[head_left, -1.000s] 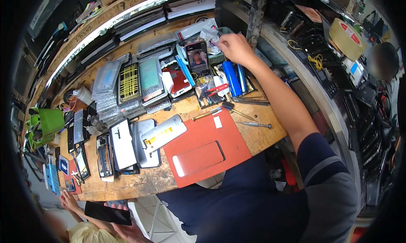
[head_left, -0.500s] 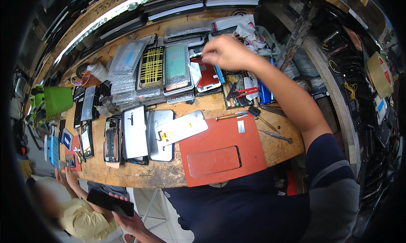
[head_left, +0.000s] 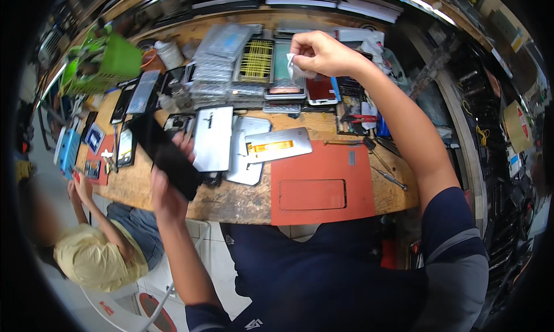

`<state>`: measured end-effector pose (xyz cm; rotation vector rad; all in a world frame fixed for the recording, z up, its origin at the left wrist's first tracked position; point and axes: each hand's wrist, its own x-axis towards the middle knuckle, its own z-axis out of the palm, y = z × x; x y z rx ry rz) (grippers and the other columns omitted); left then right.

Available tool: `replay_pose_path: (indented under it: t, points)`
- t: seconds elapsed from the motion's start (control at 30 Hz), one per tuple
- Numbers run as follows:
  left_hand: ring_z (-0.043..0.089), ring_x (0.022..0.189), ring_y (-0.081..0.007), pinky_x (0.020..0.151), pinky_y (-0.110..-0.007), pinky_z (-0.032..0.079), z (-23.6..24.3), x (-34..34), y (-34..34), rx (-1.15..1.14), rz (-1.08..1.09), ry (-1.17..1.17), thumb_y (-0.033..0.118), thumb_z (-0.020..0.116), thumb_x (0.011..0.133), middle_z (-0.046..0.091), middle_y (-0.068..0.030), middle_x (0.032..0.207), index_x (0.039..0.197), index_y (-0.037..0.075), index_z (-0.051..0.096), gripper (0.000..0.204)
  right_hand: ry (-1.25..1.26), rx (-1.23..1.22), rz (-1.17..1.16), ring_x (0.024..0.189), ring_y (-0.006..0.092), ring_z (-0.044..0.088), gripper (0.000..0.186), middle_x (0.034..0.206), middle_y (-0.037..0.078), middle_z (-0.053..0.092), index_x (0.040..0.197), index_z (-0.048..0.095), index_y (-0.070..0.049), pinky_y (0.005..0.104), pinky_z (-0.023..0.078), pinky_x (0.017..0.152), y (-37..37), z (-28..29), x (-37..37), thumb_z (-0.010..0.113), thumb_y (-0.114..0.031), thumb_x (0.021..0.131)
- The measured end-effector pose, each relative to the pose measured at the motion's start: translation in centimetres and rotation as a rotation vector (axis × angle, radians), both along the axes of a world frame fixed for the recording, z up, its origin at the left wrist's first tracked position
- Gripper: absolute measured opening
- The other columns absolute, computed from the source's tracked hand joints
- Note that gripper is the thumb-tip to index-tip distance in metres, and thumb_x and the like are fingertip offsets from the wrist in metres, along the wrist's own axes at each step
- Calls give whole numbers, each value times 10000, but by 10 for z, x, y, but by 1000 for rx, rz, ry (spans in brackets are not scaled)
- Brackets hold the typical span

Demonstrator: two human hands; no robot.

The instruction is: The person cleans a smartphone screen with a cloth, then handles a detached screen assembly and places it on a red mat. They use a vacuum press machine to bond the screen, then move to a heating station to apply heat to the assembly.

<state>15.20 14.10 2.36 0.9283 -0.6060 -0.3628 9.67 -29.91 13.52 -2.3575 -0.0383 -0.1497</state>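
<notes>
My left hand [head_left: 166,196] grips a flat black phone-shaped slab [head_left: 163,156], holding it tilted above the bench's front left part. The fingers wrap its edges, slightly blurred. Over the stacked devices at the back, my right hand [head_left: 323,53] pinches a small white tissue or cloth [head_left: 295,67] between thumb and fingers. On the red mat [head_left: 323,159] lies a thin phone-sized outline with a dark edge [head_left: 345,194]; whether it is a frame or a clear sheet I cannot tell. A silver panel with an orange flex cable [head_left: 283,145] overlaps the mat's far left corner.
Bubble-wrapped packs [head_left: 216,58] pile up at the back. White panels [head_left: 213,137] lie left of the mat. Screwdrivers [head_left: 391,179] and red-handled pliers [head_left: 362,118] are to the right. A green basket [head_left: 109,63] stands at left. Another person [head_left: 101,248] sits at the bench's left end.
My left hand has lifted the black slab from below the bench edge to above it. My right hand now holds up the white tissue, which lay among the stacked devices. The view has shifted.
</notes>
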Motion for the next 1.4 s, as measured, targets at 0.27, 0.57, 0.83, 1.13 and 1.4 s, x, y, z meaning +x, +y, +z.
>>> replay_pose_path:
  t: [0.27,0.57,0.83,1.13,1.4]
  points:
    - [644,1338,-287,1165,-416,507,21,35,-63,82,-336,-43,549,869,808,572,-206,1546,1579,-87,413,1099,89,276,396,780,88,697,127,902,24,702,1087,710,-4,258,588,777,121,16,50,626,-16,993]
    - [626,1363,-301,1200,-414,481,-25,42,-58,-195,-48,134,510,772,946,581,-188,1527,1567,-97,427,934,63,792,195,1011,156,740,306,1085,91,760,1244,673,46,288,581,945,181,-57,57,742,-128,1003]
    - [539,1452,-321,1206,-436,475,-23,43,-35,-215,12,67,532,720,967,475,-230,1610,1581,-100,386,942,83,774,96,743,102,682,107,936,54,739,1073,681,-5,248,572,689,191,-43,67,724,-76,1006]
    - [619,1353,-310,1144,-443,542,-36,52,-27,-347,-180,175,528,793,914,590,-204,1472,1549,-72,444,941,177,599,132,679,100,697,132,857,59,739,1104,671,16,228,582,633,211,-42,69,718,-47,998]
    - [546,1432,-346,1284,-469,394,-32,41,-31,-273,56,49,462,783,933,547,-231,1490,1509,-111,426,888,-94,483,108,743,137,733,225,857,120,791,1101,763,99,307,598,659,237,-64,73,685,-77,985]
